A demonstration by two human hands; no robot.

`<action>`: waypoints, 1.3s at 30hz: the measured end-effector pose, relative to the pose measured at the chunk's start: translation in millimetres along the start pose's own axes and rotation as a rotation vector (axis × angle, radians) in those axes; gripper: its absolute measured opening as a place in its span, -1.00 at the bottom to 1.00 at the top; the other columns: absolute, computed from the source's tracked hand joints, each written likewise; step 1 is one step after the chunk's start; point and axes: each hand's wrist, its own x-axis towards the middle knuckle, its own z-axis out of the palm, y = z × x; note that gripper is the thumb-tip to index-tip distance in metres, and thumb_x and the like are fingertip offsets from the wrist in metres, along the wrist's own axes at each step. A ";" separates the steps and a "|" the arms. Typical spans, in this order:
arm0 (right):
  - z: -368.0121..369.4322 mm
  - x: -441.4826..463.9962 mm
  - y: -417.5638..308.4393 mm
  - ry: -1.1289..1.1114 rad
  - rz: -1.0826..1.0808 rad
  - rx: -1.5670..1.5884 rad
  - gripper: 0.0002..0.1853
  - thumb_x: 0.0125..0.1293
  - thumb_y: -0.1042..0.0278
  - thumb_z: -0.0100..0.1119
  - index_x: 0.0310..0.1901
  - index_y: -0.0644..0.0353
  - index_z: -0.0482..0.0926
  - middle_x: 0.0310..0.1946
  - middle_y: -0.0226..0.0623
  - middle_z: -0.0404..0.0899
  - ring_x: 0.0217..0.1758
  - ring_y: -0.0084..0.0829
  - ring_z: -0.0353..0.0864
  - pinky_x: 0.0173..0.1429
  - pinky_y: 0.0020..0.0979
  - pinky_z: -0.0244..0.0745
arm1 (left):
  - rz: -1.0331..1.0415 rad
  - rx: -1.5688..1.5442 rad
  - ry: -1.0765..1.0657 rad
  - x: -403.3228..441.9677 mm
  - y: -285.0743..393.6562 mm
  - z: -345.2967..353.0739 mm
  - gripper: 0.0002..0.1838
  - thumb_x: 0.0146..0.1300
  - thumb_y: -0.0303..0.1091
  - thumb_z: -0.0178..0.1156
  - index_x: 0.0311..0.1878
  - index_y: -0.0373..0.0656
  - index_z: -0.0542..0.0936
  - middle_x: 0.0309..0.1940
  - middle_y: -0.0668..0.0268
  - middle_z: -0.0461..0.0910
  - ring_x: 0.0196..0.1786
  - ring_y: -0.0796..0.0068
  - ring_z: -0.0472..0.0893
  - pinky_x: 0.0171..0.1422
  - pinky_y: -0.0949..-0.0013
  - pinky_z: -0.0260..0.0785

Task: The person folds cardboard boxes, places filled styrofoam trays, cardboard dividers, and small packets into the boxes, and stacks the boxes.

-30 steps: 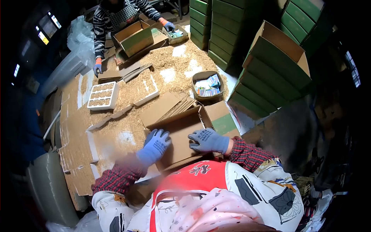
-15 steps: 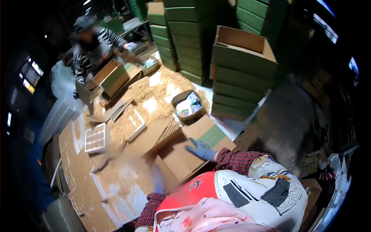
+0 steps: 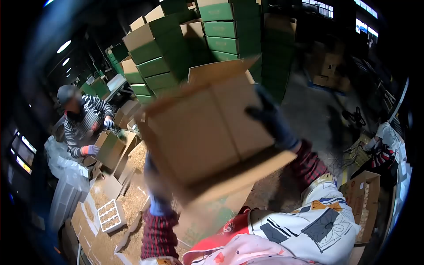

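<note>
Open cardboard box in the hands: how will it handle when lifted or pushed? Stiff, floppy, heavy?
The cardboard box is probably light for its size: the inside in view looks bare. Its main panels seem fairly stiff, looking flat beside the right hand. The upper flap juts out, so it may bend or swing if bumped.

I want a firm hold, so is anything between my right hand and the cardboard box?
Nothing visible except your glove: your right hand is at the right side of the cardboard box, with no other object showing between them.
</note>
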 end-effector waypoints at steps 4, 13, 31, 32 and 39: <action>-90.5 66.3 -42.7 0.130 -0.995 -1.251 -0.56 0.27 0.60 0.18 0.20 0.18 0.48 -0.01 -0.29 0.62 0.03 -0.43 0.60 0.15 -0.37 0.52 | 0.050 0.214 -0.207 117.6 -40.0 32.6 -0.24 0.36 -0.03 0.11 0.46 -0.25 0.10 0.42 0.17 0.15 0.41 0.27 0.24 0.48 0.30 0.04; -150.8 171.3 21.7 -0.021 -0.031 -0.172 -0.53 0.37 0.28 0.10 0.29 0.14 0.39 0.12 -0.28 0.57 0.07 -0.44 0.58 0.18 -0.45 0.47 | -0.061 0.442 -0.270 170.7 -112.8 81.8 -0.14 0.09 -0.11 0.44 0.34 -0.33 0.24 0.05 0.13 0.53 0.05 0.36 0.55 0.19 0.36 0.41; -150.5 29.6 270.0 0.166 0.435 0.555 -0.37 0.46 -0.16 -0.15 0.41 0.07 0.22 0.33 -0.32 0.35 0.36 -0.26 0.33 0.42 -0.17 0.25 | -0.215 -0.022 0.078 153.4 -224.5 56.3 -0.27 0.49 0.17 -0.30 0.45 -0.26 0.16 0.40 0.21 0.23 0.41 0.35 0.22 0.52 0.33 -0.04; -166.4 28.8 290.2 0.077 0.373 0.496 -0.36 0.46 -0.17 -0.17 0.40 0.09 0.22 0.32 -0.30 0.35 0.36 -0.24 0.33 0.41 -0.17 0.27 | -0.282 0.007 0.024 138.6 -189.0 81.3 -0.26 0.49 0.22 -0.39 0.47 -0.18 0.15 0.41 0.26 0.23 0.42 0.37 0.22 0.53 0.34 -0.06; -202.0 -38.5 327.9 0.541 0.642 0.363 -0.40 0.44 -0.24 -0.22 0.34 -0.03 0.33 0.19 -0.34 0.48 0.19 -0.30 0.47 0.13 -0.13 0.44 | -0.193 0.451 0.174 41.8 -228.4 13.6 -0.37 0.48 0.05 -0.16 0.40 -0.25 0.25 0.35 0.07 0.31 0.39 0.25 0.27 0.50 0.30 0.02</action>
